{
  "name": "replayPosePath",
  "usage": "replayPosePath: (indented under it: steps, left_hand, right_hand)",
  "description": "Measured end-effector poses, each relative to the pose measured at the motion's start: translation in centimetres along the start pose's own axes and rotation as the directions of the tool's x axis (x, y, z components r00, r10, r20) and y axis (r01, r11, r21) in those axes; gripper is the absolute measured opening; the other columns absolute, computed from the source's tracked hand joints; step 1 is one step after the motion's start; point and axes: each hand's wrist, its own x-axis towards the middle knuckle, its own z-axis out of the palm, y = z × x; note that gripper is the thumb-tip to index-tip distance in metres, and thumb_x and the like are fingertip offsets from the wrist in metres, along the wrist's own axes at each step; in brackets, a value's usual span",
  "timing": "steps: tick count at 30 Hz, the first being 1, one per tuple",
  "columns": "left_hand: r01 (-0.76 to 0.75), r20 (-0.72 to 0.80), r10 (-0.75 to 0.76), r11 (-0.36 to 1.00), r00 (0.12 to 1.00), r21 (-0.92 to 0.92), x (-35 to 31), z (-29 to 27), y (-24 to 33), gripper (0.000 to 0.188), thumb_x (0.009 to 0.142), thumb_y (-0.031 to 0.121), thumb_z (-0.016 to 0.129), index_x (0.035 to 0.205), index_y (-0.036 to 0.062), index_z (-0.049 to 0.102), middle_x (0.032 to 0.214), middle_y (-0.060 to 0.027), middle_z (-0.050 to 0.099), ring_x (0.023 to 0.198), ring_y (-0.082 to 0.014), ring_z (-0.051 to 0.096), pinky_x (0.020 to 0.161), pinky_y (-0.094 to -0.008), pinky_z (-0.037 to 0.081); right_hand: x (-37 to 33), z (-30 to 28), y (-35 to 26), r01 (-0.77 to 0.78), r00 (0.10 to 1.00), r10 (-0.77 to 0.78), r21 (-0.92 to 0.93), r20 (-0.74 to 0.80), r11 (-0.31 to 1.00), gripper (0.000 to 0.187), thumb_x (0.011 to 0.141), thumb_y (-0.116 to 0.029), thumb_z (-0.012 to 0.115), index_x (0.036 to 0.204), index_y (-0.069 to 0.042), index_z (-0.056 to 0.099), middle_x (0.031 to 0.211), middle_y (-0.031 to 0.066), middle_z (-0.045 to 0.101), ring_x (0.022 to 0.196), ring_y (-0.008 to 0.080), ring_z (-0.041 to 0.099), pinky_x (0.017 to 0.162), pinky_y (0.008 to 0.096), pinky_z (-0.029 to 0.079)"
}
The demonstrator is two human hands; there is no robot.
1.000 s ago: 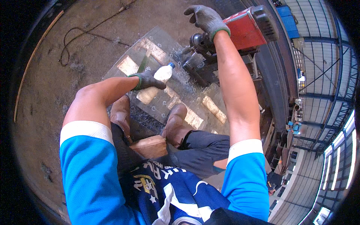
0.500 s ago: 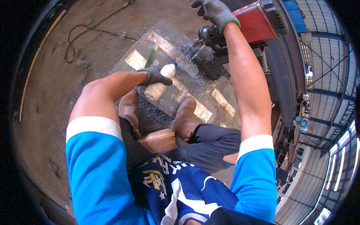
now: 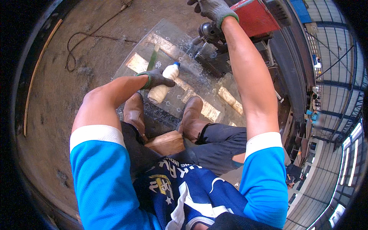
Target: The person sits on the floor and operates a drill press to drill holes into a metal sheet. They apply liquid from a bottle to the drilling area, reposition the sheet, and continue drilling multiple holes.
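My left hand (image 3: 158,78), in a grey glove with a green cuff, is wrapped round the middle of a whitish plastic bottle (image 3: 171,72) with a blue cap. The bottle lies slanted over a marked metal plate (image 3: 126,73), its cap pointing away from me. At the top edge, my right hand (image 3: 214,9), gloved the same way, is beside a red drilling machine (image 3: 255,19) with a dark chuck and base. Its fingers look curled, partly cut off by the frame, and what they grip is hidden.
Chalk-like rings and a green strip (image 3: 154,56) lie on the plate. My boots (image 3: 134,109) rest at its near edge, with a wooden block (image 3: 166,143) between my legs. A cable (image 3: 92,36) winds over the floor at far left. Dark steel beams (image 3: 295,57) run along the right.
The view has shifted slightly. My right hand sits a little higher and farther left in the picture, by the machine. My left hand keeps its grip on the bottle.
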Motion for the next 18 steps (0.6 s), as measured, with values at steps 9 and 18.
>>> replayPosePath:
  steps: [9, 18]
  left_hand:
    - [-0.092, 0.024, 0.094, 0.992, 0.995, -0.082, -0.6, 0.0, 2.3, 0.087, 0.077, 0.042, 0.088, 0.146, 0.0047, 0.05, 0.131, -0.0138, 0.065, 0.118, -0.0233, 0.063, 0.101, -0.0398, 0.05]
    - [-0.033, 0.014, 0.034, 0.997, 0.999, -0.063, -0.2, 0.3, 0.6, 0.091, 0.071, 0.051, 0.089, 0.142, 0.0048, 0.057, 0.131, -0.0164, 0.067, 0.115, -0.0285, 0.065, 0.102, -0.041, 0.05]
  right_hand:
    - [0.1, 0.1, -0.1, 0.074, 0.997, -0.074, -0.088, 0.005, 0.993, 0.034, 0.095, -0.017, 0.048, 0.115, -0.009, 0.075, 0.103, 0.0178, 0.075, 0.1, 0.0324, 0.07, 0.092, 0.0407, 0.053]
    - [0.0, -0.2, -0.8, 0.069, 0.997, -0.065, -0.091, 0.048, 0.993, 0.033, 0.094, -0.013, 0.049, 0.116, -0.009, 0.074, 0.104, 0.0184, 0.075, 0.102, 0.0326, 0.07, 0.093, 0.0408, 0.053]
